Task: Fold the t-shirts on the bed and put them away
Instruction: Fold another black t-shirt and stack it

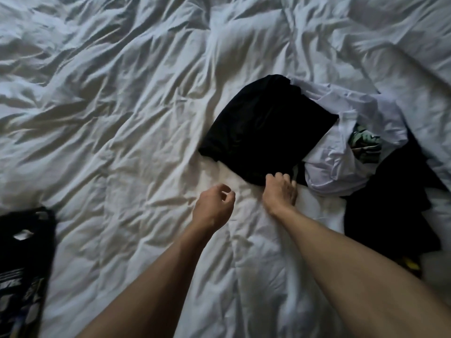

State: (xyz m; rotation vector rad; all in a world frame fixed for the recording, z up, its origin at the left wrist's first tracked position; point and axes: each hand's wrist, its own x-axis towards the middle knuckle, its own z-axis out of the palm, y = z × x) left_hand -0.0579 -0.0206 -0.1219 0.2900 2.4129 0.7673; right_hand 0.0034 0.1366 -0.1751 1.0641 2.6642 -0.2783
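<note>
A crumpled black t-shirt (263,128) lies on the white duvet (122,118), right of the middle. My right hand (280,191) grips its near edge, fingers curled into the cloth. Just to the left, my left hand (213,207) hovers over the duvet with fingers loosely curled, holding nothing. A white t-shirt (341,154) with a green print (364,145) is bunched up against the black one's right side. Another black garment (390,203) lies further right, partly under the white shirt.
A black t-shirt with a printed design (24,264) lies flat at the left edge of the view. The wrinkled duvet covers the whole bed. A small yellow thing (410,263) shows under the black garment at the right.
</note>
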